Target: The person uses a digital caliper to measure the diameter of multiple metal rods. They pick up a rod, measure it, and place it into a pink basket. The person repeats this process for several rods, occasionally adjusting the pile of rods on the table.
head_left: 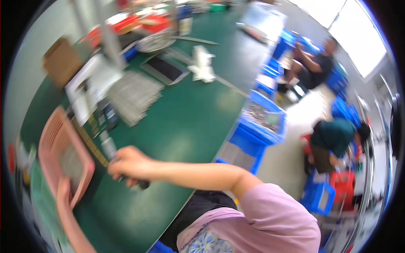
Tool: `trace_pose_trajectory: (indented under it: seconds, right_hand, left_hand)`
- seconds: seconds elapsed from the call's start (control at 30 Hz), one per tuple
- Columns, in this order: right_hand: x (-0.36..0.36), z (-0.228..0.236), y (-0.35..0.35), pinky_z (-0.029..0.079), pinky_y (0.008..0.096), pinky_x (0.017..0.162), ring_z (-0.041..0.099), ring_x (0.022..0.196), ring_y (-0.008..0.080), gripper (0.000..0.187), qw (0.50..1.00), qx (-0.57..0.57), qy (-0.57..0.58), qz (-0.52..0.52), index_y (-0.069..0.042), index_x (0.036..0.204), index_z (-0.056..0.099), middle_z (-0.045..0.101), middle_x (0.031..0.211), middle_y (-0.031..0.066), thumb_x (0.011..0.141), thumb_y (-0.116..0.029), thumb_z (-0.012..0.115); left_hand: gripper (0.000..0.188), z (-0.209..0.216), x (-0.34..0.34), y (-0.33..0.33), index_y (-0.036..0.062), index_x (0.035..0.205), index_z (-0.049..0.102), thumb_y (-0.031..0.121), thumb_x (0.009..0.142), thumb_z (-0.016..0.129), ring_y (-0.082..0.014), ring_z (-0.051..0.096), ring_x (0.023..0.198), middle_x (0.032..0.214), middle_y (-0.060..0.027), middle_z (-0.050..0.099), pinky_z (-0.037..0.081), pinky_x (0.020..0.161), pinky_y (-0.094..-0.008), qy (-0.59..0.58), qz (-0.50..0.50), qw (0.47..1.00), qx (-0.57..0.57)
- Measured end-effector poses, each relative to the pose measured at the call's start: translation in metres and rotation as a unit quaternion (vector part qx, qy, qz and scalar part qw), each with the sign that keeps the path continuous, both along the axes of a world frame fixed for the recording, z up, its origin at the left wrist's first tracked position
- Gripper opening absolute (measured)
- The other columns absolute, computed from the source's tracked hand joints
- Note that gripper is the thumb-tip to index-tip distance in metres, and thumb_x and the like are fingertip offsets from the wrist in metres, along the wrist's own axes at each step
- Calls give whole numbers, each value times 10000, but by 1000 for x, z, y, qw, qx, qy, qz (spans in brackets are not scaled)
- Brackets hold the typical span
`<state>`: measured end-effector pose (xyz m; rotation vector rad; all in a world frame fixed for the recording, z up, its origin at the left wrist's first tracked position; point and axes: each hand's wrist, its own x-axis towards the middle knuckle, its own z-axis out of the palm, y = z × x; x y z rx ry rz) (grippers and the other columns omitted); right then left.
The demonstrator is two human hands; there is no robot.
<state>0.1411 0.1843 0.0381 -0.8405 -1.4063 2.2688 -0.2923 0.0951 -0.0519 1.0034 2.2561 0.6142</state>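
Note:
My left hand (64, 189) grips the near wall of a pink plastic basket (90, 168) with slotted sides, which is tilted at the table's left side. Something greyish lies inside it, too blurred to name. In my closed right hand (133, 163) is a hand tool (144, 184); its dark end sticks out below the fist. A light grey part (108, 144) shows beyond my fingers, perhaps of the same tool. Just past it lie a dark object (110, 116) and a strip of tan blocks (93, 145). Motion blur hides finer detail.
On the green table (185, 126) are a stack of thin grey strips (134, 95), white paper (90, 80), a dark flat panel (164, 67) and white cloth-like gloves (202, 63). Blue bins (263, 126) line the right edge. A green basket (42, 198) sits at left. Two people work beyond.

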Motion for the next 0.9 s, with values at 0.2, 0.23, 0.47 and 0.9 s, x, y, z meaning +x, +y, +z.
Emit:
trace_pose_trajectory:
  seconds: [0.2,0.23,0.47,0.9]
  right_hand:
    - [9,-13,1,396,279,302,486,356,160,262,993,-78,87,-13,35,844,461,566,690,123,736,-182,560]
    - [8,-14,1,396,281,301,485,355,163,265,991,-89,98,-16,32,842,456,567,691,125,734,-186,562]
    - [-7,-8,-10,381,290,289,488,341,169,198,980,-91,175,-21,-3,732,485,559,616,123,687,-175,570]
    - [-1,-4,-38,402,232,328,510,399,122,126,977,6,205,58,8,647,539,563,576,75,610,-32,653]
  left_hand:
    - [259,11,18,19,31,823,522,277,851,445,-134,422,494,611,-28,455,303,411,-293,0,120,992,36]
    - [266,22,23,19,33,841,521,287,861,444,-130,424,496,619,-27,457,306,414,-283,5,150,987,54]
    - [298,131,119,-31,71,867,491,366,884,455,-101,484,628,723,-25,497,354,510,-215,-103,100,912,384]
    - [193,83,288,-60,48,932,485,222,937,402,-54,389,581,769,-5,447,325,519,-193,-186,7,852,490]
